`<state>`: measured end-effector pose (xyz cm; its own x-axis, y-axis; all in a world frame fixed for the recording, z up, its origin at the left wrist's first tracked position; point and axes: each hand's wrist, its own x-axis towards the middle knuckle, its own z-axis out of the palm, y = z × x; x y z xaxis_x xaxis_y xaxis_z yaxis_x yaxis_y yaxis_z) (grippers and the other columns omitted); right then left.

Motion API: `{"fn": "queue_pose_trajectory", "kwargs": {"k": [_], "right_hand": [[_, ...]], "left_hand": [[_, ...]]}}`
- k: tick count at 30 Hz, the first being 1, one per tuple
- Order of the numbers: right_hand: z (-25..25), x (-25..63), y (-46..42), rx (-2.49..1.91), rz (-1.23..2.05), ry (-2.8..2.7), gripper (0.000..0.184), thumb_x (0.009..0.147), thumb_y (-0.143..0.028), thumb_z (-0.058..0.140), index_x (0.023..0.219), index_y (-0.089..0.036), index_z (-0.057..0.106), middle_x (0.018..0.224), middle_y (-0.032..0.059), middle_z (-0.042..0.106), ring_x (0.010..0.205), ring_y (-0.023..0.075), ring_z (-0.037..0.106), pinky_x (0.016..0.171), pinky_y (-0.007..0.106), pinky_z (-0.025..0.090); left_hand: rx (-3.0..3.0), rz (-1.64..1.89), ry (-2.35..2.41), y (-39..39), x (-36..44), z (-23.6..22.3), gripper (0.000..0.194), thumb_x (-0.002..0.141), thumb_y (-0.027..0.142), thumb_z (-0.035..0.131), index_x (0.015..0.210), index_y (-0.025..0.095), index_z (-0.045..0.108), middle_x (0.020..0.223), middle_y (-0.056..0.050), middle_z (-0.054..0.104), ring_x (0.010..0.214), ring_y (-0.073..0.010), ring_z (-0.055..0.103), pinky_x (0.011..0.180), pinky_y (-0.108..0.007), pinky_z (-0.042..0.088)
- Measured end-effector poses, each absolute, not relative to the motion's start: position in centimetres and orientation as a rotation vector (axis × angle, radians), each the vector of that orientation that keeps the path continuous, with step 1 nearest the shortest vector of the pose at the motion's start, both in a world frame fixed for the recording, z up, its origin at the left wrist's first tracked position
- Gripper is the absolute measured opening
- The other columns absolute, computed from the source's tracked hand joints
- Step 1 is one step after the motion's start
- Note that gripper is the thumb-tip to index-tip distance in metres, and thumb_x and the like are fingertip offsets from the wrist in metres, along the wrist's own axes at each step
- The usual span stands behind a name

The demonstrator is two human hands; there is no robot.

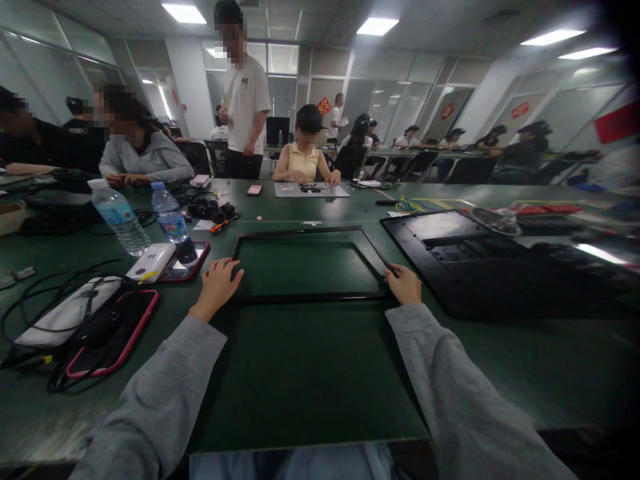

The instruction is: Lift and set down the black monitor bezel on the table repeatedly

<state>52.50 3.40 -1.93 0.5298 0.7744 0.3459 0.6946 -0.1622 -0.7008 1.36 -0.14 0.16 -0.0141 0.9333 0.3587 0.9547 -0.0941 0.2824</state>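
A thin black rectangular frame [306, 297] lies flat on the green table [300, 373] in front of me. My left hand [219, 281] rests on its near left corner, fingers curled over the edge. My right hand [404, 284] grips the near right corner, fingers closed on the frame's right side. Both arms wear grey sleeves.
A large black panel [480, 260] lies to the right. On the left are two water bottles [120, 220], a white power bank [150, 262], phones in red cases [115, 340] and tangled cables. Several people sit across the table; one stands.
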Motion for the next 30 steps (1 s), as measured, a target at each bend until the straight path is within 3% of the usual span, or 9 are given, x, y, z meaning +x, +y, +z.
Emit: {"fn": "queue_pose_trajectory", "kwargs": {"k": [6,12,20,25,30], "right_hand": [[-2.2,53.3,3.8,-1.996,0.188,-1.153,0.042,0.075,-0.037,0.066,0.112,-0.018,0.075,0.073,0.0068,0.074,0.088,0.0293,0.070,0.086,0.044,0.052],[-2.5,54.3,4.0,-1.949,0.185,-1.128,0.041,0.072,-0.037,0.068,0.107,-0.017,0.076,0.067,0.0057,0.071,0.084,0.0287,0.070,0.085,0.044,0.052],[-2.1,55.5,3.9,-2.009,0.198,-1.042,0.043,0.074,-0.032,0.069,0.113,-0.015,0.076,0.073,0.0075,0.074,0.095,0.0306,0.070,0.092,0.046,0.051],[-1.7,55.5,3.5,-1.928,0.296,-1.021,0.042,0.070,-0.024,0.070,0.109,-0.012,0.076,0.063,0.0044,0.070,0.078,0.0248,0.070,0.081,0.038,0.055],[-0.8,54.6,3.0,-1.750,0.409,-1.017,0.038,0.069,-0.019,0.068,0.105,-0.013,0.076,0.054,0.0007,0.065,0.058,0.0181,0.063,0.063,0.030,0.055]], "left_hand": [[-2.335,-0.745,-2.068,-0.6,2.6,0.5,0.042,0.098,0.049,0.048,0.129,0.026,0.066,0.142,-0.014,0.058,0.136,-0.0357,0.044,0.101,-0.066,0.043],[-2.523,-0.708,-2.033,-0.8,3.4,0.5,0.047,0.097,0.057,0.047,0.129,0.028,0.066,0.143,-0.013,0.058,0.138,-0.0348,0.043,0.106,-0.066,0.039],[-2.709,-0.612,-1.984,-1.7,4.4,1.4,0.064,0.088,0.073,0.050,0.133,0.030,0.064,0.147,-0.013,0.055,0.138,-0.0363,0.045,0.110,-0.066,0.034],[-2.709,-0.572,-1.990,-2.2,5.0,1.9,0.060,0.088,0.069,0.055,0.133,0.031,0.063,0.148,-0.010,0.054,0.139,-0.0359,0.043,0.112,-0.064,0.032],[-2.690,-0.652,-2.030,-2.1,5.0,2.0,0.048,0.089,0.063,0.058,0.121,0.029,0.068,0.145,-0.009,0.058,0.137,-0.0351,0.045,0.111,-0.064,0.031]]}}
